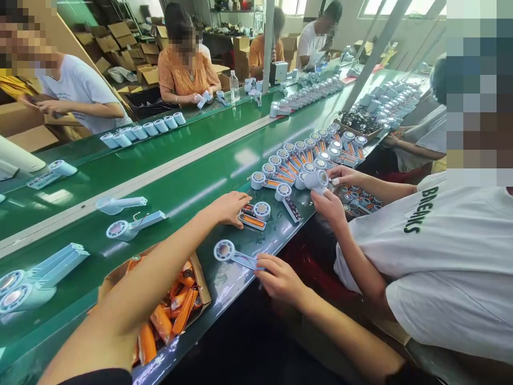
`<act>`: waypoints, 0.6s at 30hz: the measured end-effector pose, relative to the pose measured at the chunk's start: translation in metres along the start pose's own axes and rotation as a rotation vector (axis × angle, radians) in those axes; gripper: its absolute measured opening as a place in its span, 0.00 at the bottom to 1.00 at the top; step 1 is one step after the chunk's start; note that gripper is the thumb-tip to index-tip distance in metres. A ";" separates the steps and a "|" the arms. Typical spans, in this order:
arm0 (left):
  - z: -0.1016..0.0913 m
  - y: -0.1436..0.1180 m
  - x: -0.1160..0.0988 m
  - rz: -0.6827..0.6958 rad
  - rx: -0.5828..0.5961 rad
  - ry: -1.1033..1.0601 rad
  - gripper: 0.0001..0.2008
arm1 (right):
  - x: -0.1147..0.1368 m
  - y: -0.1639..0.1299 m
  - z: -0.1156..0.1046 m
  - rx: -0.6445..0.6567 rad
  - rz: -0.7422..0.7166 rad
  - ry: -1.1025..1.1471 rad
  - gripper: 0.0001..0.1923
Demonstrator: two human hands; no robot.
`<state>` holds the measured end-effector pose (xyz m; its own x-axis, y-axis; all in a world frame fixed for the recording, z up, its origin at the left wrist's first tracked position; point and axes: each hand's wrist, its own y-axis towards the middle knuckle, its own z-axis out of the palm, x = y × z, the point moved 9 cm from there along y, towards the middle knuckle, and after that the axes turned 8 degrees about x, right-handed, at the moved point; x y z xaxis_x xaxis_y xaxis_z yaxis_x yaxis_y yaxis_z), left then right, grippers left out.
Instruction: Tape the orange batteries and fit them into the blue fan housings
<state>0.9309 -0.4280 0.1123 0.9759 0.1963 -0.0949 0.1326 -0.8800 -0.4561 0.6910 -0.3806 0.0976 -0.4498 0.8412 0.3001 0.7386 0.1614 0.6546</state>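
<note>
**Two hands on fans at the green belt**

Far left on the belt [192,176], pale blue fans [38,275] stacked flat, heads toward the near edge. Just right of them, two more fans [128,216] lying apart on the green, one with a thin wire curling off it. Below, at the near edge, an open box [202,286] packed with orange batteries [176,310], partly hidden under the left forearm.

Left hand [230,207] reaching out across the belt, palm down, fingers pressed together and curled over the near end of an opened fan [256,213], touching it; orange battery showing in its handle, round head to the right. Whether anything is pinched underneath, cannot tell.

Lower down, right hand [280,278] at the belt's near edge, fingertips pinching the handle end of a blue fan [232,254], round head lying flat on the belt to the left, well apart from the box.

Further right, rows of opened fans [304,155] lined up diagonally, orange strips showing. Beside them, a co-worker in a white shirt [441,256], both hands [331,195] closed around a fan head [316,179] held just above the belt.

Across the belt, more people seated, with a row of pale cylinders [144,130] in front of them.
</note>
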 end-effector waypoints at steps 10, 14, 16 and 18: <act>0.004 -0.028 0.009 -0.032 -0.171 -0.055 0.22 | -0.111 0.071 0.002 0.177 0.594 -0.250 0.12; 0.007 -0.015 0.006 -0.037 -0.147 -0.086 0.17 | -0.127 0.093 0.020 0.260 0.693 -0.254 0.11; 0.009 -0.016 0.006 -0.019 -0.115 -0.117 0.16 | -0.130 0.091 0.024 0.182 0.747 -0.170 0.09; 0.011 -0.022 0.005 0.006 -0.091 -0.150 0.15 | -0.132 0.084 0.022 0.054 0.774 -0.068 0.09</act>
<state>0.9313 -0.4028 0.1122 0.9408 0.2476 -0.2316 0.1489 -0.9154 -0.3739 0.8238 -0.4664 0.0980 0.2339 0.7540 0.6138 0.8539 -0.4612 0.2411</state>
